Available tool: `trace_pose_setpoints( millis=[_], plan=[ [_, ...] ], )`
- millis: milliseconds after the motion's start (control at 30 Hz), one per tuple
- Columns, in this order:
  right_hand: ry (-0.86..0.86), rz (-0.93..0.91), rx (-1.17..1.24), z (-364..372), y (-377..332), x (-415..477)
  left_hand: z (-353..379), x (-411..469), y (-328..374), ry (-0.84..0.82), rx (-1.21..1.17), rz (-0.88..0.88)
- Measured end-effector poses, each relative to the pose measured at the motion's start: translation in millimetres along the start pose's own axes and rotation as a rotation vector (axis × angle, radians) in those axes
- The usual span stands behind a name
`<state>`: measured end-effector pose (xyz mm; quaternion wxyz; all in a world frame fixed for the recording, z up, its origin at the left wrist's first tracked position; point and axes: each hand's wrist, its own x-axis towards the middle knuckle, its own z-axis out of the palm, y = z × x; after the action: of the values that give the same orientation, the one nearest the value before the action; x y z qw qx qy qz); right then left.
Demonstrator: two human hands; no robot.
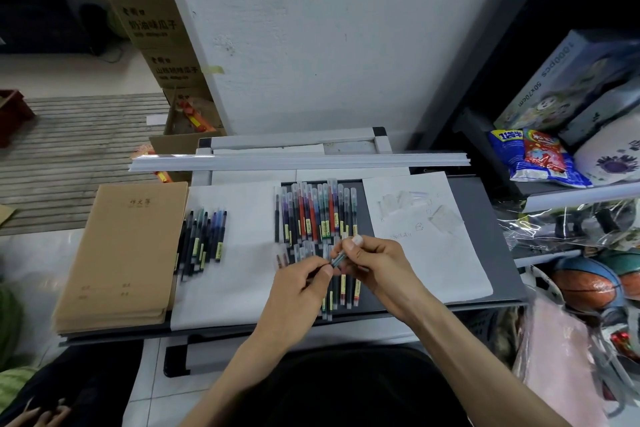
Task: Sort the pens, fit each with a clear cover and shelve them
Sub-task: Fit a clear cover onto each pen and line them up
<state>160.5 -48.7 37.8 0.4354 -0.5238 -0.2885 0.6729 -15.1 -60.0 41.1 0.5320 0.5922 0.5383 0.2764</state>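
a pen is gripped at its barrel by the curled fingers of the left hand, and its upper end is pinched between thumb and fingers of the right hand. whether a clear cover is seated on it cannot be told. directly under the hands a lower row of pens is laid on the dark desk board, partly hidden. above the hands, at the centre of the frame, a longer row of covered pens is lined up in colour groups.

left of centre, a smaller bunch of dark and blue pens is kept on white paper, apparently uncovered. loose clear covers are scattered on the sheet at the right. the task is judged roughly midway: many pens are covered, none is seen shelved.

at the right edge, a shelf is filled with a puzzle box and snack bags. at the upper left, orange packets are held in an open cardboard box.
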Motion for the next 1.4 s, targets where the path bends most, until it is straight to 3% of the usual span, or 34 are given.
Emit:
trace_pose_setpoints(
  millis=[100,333,433,600,800,933,1100,1400],
  plan=[
    [-0.015,-0.005,0.004,2,4,1,-1,3,-4,-0.049,-0.035,-0.034],
    [-0.068,0.095,-0.026,-6,-1,8,-2,10,-3,-0.191,-0.443,-0.343],
    [-0.119,0.133,-0.109,-13,-1,16,1,11,-4,-0.211,-0.495,-0.376],
    [-0.033,0.098,-0.388,-19,6,24,2,15,-19,-0.047,-0.229,-0.270],
    [0.491,-0.110,-1.157,-79,18,43,-32,23,-73,0.298,0.200,-0.334],
    [0.653,-0.073,-1.457,-121,9,48,-47,24,-98,0.366,0.330,-0.375],
    [0.656,0.028,-1.526,-152,5,53,-49,30,-108,0.358,0.371,-0.369],
    [0.612,0.012,-1.449,-155,2,58,-39,40,-103,0.299,0.393,-0.339]
  ],
)
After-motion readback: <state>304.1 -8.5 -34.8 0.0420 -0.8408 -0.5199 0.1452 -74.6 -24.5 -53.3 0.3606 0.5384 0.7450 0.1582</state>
